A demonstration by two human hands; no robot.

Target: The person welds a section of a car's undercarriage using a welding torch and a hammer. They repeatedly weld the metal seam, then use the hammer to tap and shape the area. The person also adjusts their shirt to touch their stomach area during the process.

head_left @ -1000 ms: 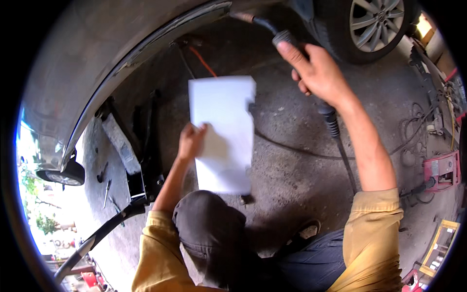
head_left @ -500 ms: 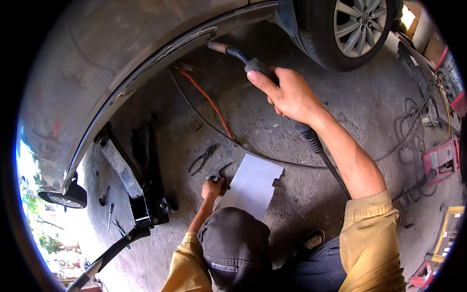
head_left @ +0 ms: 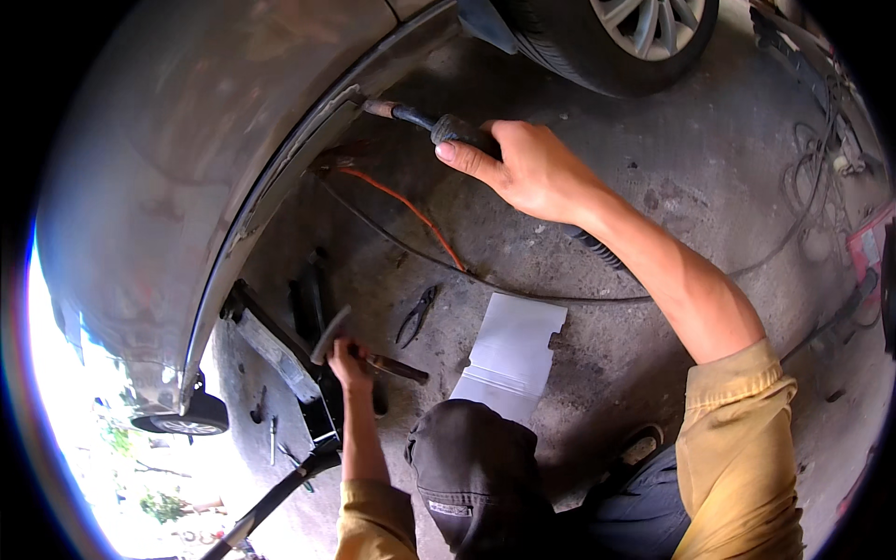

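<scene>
black welding torch (head_left: 439, 126), copper tip, ribbed hose

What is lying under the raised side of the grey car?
Under the car's sill an orange cable, a black cable and a floor jack show. Further beneath is dark and hidden.

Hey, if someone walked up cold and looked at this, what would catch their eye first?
Probably the right hand, top centre, gripping a welding torch whose tip meets the lower edge of the grey car body. Next, the left hand, lower left, holding a hammer beside the floor jack. A white sheet lies on the concrete floor in the middle, with pliers just left of it.
</scene>
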